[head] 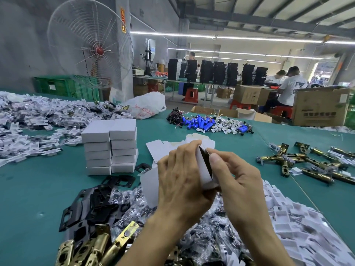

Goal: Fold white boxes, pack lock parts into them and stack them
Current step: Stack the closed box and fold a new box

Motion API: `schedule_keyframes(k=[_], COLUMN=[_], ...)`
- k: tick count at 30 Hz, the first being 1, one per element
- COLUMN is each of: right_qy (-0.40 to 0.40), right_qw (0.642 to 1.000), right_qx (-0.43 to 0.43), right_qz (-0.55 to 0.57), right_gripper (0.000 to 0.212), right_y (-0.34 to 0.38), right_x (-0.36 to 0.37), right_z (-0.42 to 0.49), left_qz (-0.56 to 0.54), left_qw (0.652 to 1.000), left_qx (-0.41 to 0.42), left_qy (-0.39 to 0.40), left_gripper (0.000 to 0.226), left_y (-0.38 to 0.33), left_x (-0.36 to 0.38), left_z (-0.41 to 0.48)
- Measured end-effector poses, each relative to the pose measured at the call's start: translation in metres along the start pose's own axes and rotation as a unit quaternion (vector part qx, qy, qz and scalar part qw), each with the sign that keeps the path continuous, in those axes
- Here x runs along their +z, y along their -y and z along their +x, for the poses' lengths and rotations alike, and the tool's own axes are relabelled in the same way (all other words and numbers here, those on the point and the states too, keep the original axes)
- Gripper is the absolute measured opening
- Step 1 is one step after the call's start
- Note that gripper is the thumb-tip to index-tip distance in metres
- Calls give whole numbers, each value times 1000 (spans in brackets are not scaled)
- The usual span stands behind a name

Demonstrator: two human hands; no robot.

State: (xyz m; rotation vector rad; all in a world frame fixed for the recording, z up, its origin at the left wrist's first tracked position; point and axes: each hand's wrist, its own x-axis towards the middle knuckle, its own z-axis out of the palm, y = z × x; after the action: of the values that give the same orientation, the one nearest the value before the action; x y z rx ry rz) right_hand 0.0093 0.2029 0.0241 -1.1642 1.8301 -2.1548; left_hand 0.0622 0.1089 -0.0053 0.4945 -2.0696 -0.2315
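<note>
White cardboard box [204, 170] held over green desk [38, 189]
I saw left hand [180, 181] and right hand [238, 181] fingers clamped on it.

No text fully legible. Far up-left of the grip on the white box [204, 169]: red-and-yellow sign [123, 20] on pillar [124, 58], characters blurred. Beyond grip, slightly left: plastic bag [146, 104], red print, unreadable. Far right of grip: cardboard carton [320, 108], dark block characters, unreadable. Beside it, worker's T-shirt [294, 86], large print, unclear.
</note>
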Motion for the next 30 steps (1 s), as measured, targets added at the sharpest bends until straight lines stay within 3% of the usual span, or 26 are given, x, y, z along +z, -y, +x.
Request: schedule_keyframes(k=[15,20,26,30], right_qy=[-73,-7,162,133], right_qw=[997,1000,985,986], right_qx=[-11,9,18,3], right_qz=[-10,4,46,99], right_gripper=[11,16,31,31], right_y=[1,-1,-1,-2], right_x=[-4,1,-15,-21], right_z=[-2,-2,6,7], left_qz=[1,-9,-62,-76], left_qw=[1000,999,996,995], left_qx=[3,-20,-64,-60], left_qy=[-23,-25,-23,-16], left_gripper=[70,74,79,77], left_y=[-4,-2,3,0], left_x=[3,1,-4,-5], left_z=[-2,1,3,5])
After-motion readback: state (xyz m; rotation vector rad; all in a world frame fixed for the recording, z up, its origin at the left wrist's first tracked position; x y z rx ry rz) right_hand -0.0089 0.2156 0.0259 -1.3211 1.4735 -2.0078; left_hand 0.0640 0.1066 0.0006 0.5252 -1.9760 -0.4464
